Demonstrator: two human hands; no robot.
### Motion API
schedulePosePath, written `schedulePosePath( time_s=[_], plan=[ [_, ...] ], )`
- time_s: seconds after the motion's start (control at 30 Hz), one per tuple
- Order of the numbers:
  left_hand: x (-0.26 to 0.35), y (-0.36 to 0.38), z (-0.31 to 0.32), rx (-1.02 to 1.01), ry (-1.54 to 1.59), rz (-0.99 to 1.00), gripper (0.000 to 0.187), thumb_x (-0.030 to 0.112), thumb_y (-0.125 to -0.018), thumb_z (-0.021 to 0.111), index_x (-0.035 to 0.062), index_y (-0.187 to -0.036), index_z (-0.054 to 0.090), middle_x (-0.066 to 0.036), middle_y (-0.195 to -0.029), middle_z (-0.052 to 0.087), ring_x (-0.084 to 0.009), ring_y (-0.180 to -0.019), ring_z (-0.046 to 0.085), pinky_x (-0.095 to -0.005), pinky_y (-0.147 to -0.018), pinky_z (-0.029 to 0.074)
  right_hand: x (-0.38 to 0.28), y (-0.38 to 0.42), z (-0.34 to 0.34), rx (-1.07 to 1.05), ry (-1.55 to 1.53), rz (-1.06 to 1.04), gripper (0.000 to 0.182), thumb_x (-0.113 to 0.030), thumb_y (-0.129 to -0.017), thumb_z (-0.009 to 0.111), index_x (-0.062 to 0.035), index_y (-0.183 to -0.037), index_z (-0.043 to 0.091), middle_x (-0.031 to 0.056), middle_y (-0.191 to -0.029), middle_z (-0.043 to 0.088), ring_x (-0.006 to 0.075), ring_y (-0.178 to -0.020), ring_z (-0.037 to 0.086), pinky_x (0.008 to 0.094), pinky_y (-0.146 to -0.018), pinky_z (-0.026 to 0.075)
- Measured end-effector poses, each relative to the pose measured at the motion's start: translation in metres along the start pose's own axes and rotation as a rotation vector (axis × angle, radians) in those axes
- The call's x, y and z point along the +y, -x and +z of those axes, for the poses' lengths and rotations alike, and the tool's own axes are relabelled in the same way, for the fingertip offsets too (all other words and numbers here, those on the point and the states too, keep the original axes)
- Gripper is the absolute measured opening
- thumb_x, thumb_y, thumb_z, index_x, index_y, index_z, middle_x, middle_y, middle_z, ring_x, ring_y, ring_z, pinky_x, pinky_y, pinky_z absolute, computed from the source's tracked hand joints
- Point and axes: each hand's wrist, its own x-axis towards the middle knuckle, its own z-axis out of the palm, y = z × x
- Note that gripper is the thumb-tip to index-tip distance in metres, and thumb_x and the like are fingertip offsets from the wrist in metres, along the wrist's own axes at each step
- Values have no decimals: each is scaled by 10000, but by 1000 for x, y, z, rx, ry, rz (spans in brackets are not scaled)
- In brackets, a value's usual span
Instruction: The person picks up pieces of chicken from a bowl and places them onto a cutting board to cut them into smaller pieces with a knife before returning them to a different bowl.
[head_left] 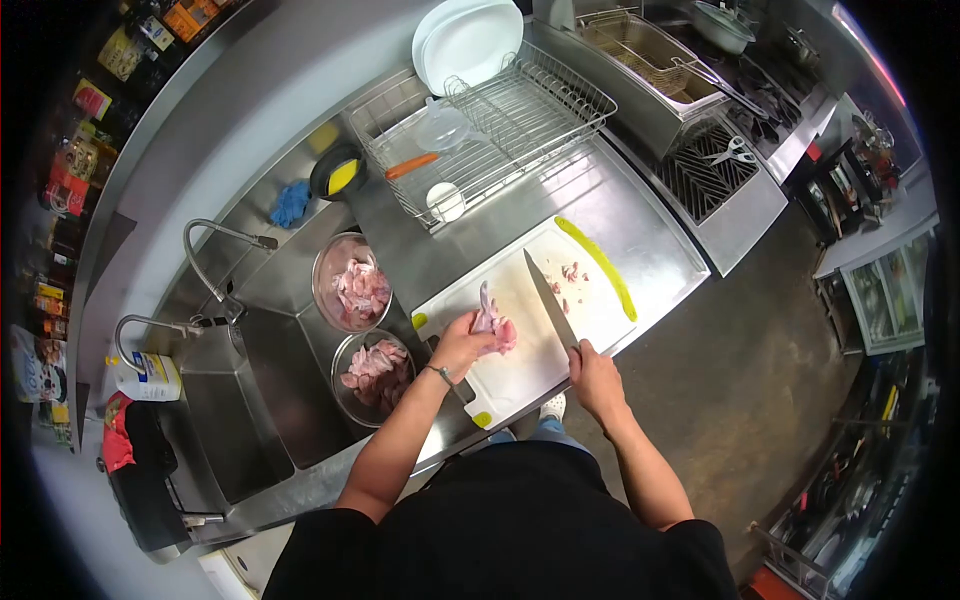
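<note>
My left hand (462,345) is closed around a raw chicken wing (492,325) over the left part of the white cutting board (525,375). The wing's thin tip points away from me. In my right hand (595,378) is the handle of a long kitchen knife (550,300), its blade slanting away across the board to the right of the wing. Small meat scraps (570,272) lie beyond the blade. Left of the board, a bowl of raw chicken pieces (360,290) stands behind a second bowl of chicken pieces (377,368).
A double sink (290,390) with two arched taps lies to the left. Behind the board stands a wire dish rack (530,110) with white plates (468,45). Scissors (730,152) rest on a grate beside the fryer (650,60) at the back right.
</note>
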Motion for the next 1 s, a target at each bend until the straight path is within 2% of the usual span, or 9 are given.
schedulePosePath(
  time_s=[0.23,0.3,0.4,0.43,0.53,0.6,0.67,0.77,1.0],
  plan=[
    [-30,-37,-6,424,-516,303,164,112,-893,579,9,-1020,591,-86,-929,612,-148,-811,594,-251,-764,464,-4,13,-8,-37,-99,10,233,-232,-908,485,-2,-880,515,276,-712,602,471,-713,587,553,-665,465],
    [-35,-40,-15,558,-738,527,214,200,-877,601,40,-1017,621,-132,-810,605,-260,-695,592,-345,-676,464,-7,17,-6,-55,-148,-29,231,-221,-905,490,6,-877,513,280,-712,599,469,-717,586,551,-667,461],
    [-29,-25,-16,592,-945,658,210,212,-864,619,45,-990,636,-119,-744,589,-273,-649,571,-357,-634,459,-23,27,-3,-108,-277,-117,221,-186,-897,503,31,-854,499,283,-716,595,470,-710,580,545,-668,454],
    [-22,-14,-14,596,-947,657,210,212,-864,619,45,-990,636,-119,-744,589,-273,-649,571,-357,-634,459,-29,30,0,-129,-285,-129,217,-184,-898,502,31,-865,497,281,-715,596,469,-706,580,544,-666,454],
    [-15,9,-10,546,-900,373,210,198,-840,648,31,-968,650,-128,-798,627,-252,-686,619,-351,-631,480,-40,33,16,-180,-276,-139,218,-189,-907,489,29,-894,492,279,-710,598,465,-701,586,544,-667,456],
    [-18,17,-10,553,-899,524,192,177,-814,680,23,-928,667,-131,-841,659,-236,-715,648,-325,-647,497,-44,33,22,-214,-256,-140,223,-196,-916,478,27,-912,490,279,-707,599,463,-700,590,545,-669,458],
    [-22,22,-7,597,-861,453,167,137,-792,700,14,-902,673,-138,-866,673,-234,-751,668,-307,-666,507,-48,34,25,-274,-148,-128,238,-221,-935,448,14,-923,487,285,-685,597,469,-682,595,550,-649,470],
    [-34,24,-7,669,-872,612,145,70,-776,695,8,-903,660,-128,-857,672,-236,-756,671,-310,-667,514,-51,35,30,-283,-46,-136,253,-243,-946,428,2,-925,486,288,-669,595,473,-662,600,550,-621,485],
    [-53,28,-21,652,-808,680,131,-8,-766,660,23,-892,650,-125,-850,667,-232,-773,673,-297,-670,522,-58,22,42,-300,-13,-186,227,-230,-935,444,-7,-919,479,282,-666,599,466,-656,611,544,-599,495]
  ],
)
